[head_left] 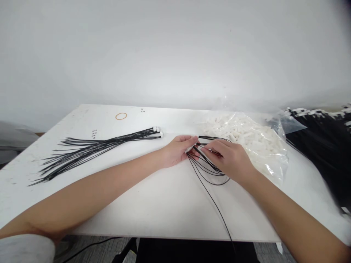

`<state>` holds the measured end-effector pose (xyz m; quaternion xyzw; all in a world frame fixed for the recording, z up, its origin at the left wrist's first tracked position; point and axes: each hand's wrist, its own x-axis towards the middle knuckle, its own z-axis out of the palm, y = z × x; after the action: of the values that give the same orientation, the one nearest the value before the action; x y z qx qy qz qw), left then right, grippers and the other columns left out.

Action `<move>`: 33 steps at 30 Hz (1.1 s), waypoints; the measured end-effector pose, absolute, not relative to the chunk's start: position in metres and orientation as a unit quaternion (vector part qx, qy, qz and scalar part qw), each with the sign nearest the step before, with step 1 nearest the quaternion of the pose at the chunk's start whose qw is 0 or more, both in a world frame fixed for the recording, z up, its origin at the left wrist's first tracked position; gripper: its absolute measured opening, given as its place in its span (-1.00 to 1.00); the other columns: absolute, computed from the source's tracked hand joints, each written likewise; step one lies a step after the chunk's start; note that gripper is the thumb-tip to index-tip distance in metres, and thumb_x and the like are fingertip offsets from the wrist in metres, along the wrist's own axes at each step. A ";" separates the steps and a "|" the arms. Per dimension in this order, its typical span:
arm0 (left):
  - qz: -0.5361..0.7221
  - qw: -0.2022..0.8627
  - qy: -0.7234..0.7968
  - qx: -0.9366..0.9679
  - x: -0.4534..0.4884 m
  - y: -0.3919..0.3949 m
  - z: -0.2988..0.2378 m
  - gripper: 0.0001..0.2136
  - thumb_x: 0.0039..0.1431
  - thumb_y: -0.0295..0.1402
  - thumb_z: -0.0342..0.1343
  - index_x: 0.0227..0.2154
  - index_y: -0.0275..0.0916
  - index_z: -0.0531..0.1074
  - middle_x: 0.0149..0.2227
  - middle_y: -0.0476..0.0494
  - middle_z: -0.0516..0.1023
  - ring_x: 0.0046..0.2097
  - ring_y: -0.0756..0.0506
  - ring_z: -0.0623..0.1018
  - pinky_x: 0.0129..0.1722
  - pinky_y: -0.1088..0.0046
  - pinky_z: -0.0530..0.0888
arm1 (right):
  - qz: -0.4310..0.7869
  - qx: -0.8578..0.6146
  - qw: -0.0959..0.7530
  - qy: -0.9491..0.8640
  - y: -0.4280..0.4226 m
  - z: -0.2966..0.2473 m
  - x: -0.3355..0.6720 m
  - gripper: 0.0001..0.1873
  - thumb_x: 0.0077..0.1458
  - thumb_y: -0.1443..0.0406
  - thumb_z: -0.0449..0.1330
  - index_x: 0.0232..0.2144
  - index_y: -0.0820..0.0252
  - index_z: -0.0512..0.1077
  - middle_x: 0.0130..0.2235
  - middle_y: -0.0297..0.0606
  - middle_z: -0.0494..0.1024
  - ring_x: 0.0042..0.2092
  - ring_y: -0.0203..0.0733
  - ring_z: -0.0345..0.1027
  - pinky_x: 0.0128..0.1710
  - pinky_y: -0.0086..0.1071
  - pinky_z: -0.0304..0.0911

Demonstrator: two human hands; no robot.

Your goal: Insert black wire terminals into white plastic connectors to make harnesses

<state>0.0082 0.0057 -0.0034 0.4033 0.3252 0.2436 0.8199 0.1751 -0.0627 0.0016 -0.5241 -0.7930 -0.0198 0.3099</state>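
My left hand (179, 149) pinches a small white connector (191, 148) above the middle of the table. Thin black wires (210, 166) run out of the connector's right side and loop under my right hand (226, 155). The fingers of that hand are closed on black wire close to the connector; the exact wire tips are hidden by the fingertips. One long wire hangs down past the table's front edge. Left of my hands lies a bundle of black wires (106, 144) with white connectors (157, 131) on its right end.
A clear plastic bag (252, 135) full of small white pieces lies at the right. Beyond it, a large heap of black wires (320, 146) with white ends covers the right side. A rubber band (121, 116) rests on the white table (153, 197) near small handwritten marks.
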 end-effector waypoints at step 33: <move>0.229 0.819 0.316 0.420 0.007 0.004 -0.006 -0.80 0.04 -0.27 0.11 -0.43 -0.34 0.36 -0.51 -0.08 0.43 -0.51 0.06 0.44 -0.39 0.42 0.44 | -0.169 -0.490 0.284 -0.807 -0.061 -0.002 0.168 -0.81 0.07 0.34 0.04 -0.56 0.19 0.34 -0.63 -0.44 0.32 -0.59 -0.46 0.08 -0.62 -0.47 -0.14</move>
<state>0.0073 0.0044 -0.0059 0.4205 0.3159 0.2292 0.8191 0.1682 -0.0615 -0.0017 -0.4897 -0.8068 -0.1692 0.2840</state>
